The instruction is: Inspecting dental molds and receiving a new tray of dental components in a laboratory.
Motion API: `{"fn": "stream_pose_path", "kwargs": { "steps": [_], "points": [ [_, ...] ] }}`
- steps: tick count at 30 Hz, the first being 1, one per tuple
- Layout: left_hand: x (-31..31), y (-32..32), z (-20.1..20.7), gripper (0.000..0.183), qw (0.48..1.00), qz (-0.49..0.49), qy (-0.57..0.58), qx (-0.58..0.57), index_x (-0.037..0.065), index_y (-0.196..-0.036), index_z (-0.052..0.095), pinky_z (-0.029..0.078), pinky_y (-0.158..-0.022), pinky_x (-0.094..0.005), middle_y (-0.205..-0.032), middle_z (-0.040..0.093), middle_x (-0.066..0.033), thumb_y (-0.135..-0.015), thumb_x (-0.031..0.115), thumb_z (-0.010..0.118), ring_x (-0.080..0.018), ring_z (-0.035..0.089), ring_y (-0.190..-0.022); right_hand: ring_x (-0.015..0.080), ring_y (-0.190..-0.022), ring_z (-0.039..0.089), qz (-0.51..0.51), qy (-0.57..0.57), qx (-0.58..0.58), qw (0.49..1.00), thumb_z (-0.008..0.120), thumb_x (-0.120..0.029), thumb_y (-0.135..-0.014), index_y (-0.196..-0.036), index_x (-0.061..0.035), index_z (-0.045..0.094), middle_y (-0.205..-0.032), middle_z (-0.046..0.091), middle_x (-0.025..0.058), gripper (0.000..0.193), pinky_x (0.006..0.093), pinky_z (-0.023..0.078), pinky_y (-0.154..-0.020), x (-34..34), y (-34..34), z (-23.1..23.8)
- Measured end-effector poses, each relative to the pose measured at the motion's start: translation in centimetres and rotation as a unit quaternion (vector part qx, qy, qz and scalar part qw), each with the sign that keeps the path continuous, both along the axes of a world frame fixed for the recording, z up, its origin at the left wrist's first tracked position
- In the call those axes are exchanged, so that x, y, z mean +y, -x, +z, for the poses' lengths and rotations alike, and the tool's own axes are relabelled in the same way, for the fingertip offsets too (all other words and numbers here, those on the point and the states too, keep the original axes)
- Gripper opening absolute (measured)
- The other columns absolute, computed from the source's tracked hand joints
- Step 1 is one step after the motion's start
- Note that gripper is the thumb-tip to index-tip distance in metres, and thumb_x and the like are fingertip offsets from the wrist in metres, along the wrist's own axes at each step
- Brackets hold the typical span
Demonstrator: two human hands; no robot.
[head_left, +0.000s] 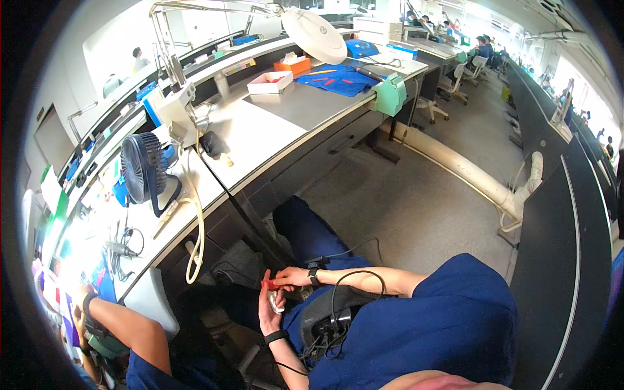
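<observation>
My two hands meet low over my lap, beside the bench's edge. A small red piece (pixel 270 285) sits at the fingers of both hands; its exact kind is too small to make out. My right hand (pixel 292 277), coming from the right, pinches it. Below it, my left hand (pixel 267 311) is partly curled, one finger stretched up behind the red piece. Something white and crumpled (pixel 277 303), like tissue or cloth, is tucked in the left palm. Each wrist wears a dark band, and black cables run along the arms.
The long bench (pixel 260 130) carries a fan (pixel 140 170), a white lamp (pixel 314 36), a white box (pixel 270 82), an orange box (pixel 292 65) and a blue cloth (pixel 341 79) with red pieces. A co-worker's arm (pixel 127 322) is at lower left. A pipe (pixel 455 159) crosses the floor.
</observation>
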State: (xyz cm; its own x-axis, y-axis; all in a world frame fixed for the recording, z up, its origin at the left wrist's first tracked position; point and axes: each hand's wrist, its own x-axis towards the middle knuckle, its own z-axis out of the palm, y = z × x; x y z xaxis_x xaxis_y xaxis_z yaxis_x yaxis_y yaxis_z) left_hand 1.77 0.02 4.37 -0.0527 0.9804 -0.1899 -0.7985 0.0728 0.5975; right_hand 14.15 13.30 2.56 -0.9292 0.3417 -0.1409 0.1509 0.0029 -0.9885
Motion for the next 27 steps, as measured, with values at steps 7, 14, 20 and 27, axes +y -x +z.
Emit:
{"fn": "stream_pose_path", "kwargs": {
  "steps": [7,14,20,27],
  "points": [
    [-3.0,1.9,0.4,0.05,0.998,0.037,0.047,0.033,0.014,-0.142,0.038,0.036,-0.044,-0.0192,-0.083,0.058,0.0019,-0.097,0.031,0.051,-0.0039,0.043,-0.05,0.0083,-0.069,0.054,0.04,0.079,-0.004,0.996,0.053,-0.038,-0.095,-0.102,-0.0084,0.066,-0.077,0.061,-0.0007,0.033,0.0275,0.045,-0.061,-1.5,2.7,-1.0],
    [-1.5,0.6,-2.5,0.037,0.998,0.048,-0.026,-0.026,0.007,-0.128,0.052,0.034,-0.042,-0.0162,-0.082,0.063,-0.0001,-0.098,0.029,0.049,-0.0019,0.048,-0.054,0.0065,-0.057,0.052,0.044,0.049,-0.093,0.993,0.05,-0.039,-0.097,-0.097,-0.0057,0.066,-0.067,0.059,-0.0008,0.037,0.0214,0.041,-0.053,-0.7,1.0,-3.2],
    [-1.9,1.0,-3.7,0.038,0.992,0.112,-0.029,-0.05,0.005,-0.127,0.052,0.03,-0.039,-0.0158,-0.098,0.061,-0.0019,-0.098,0.028,0.049,-0.001,0.039,-0.051,0.0066,-0.055,0.054,0.06,0.038,-0.163,0.984,0.048,-0.044,-0.097,-0.097,-0.0083,0.06,-0.067,0.058,0.0,0.038,0.0185,0.04,-0.048,-0.9,1.6,-2.5],
    [-1.6,1.7,-3.2,0.04,0.995,0.092,-0.032,-0.036,0.003,-0.128,0.051,0.027,-0.039,-0.017,-0.073,0.051,0.0049,-0.099,0.03,0.049,-0.0007,0.037,-0.05,0.0078,-0.058,0.055,0.051,0.063,-0.165,0.983,0.047,-0.042,-0.098,-0.097,-0.0056,0.059,-0.071,0.059,0.0021,0.038,0.0192,0.045,-0.053,-0.4,2.0,-2.2]
  ]
}}
